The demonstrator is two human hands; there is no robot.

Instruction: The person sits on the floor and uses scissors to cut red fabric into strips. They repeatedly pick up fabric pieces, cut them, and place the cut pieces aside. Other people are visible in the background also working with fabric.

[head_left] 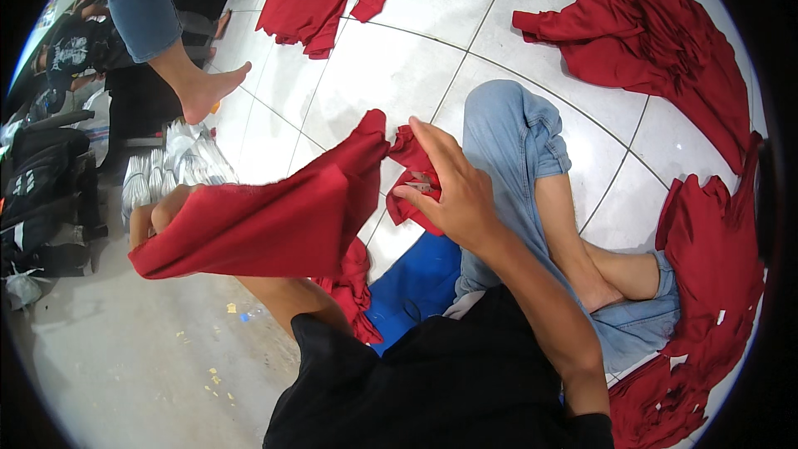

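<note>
While we read the frame left to right, we log the following.

Left hand (162,214): mostly under the red garment (274,216); only fingertips show at the hem, curled and closed on the cloth.

Red garment: stretched in the air between both hands, above the floor tiles (382,66) and in front of our crossed legs in jeans (515,141).

Right hand (453,191): fingers pressed together, pinching the bunched far end of the garment; a small pale tool or tag (420,187) sits at the fingertips, too small for us to identify.

Blue cloth (416,278): lying on the floor beneath the garment, just beside our knee.

Risk 1: the left grip is hidden by cloth, so if it is shallow the hem could slide out and the span would sag onto the floor.

Risk 2: if that small item is a cutter, we judge it could nick fabric or fingertip, since the bunched cloth hides what lies under it.

Risk 3: red piles (665,50) lie near on the right; a dropped piece could get mixed in with them.

Risk 4: another person's bare foot (212,91) stands near at upper left, beside white bundles (179,162); a step inward could catch the cloth.
</note>
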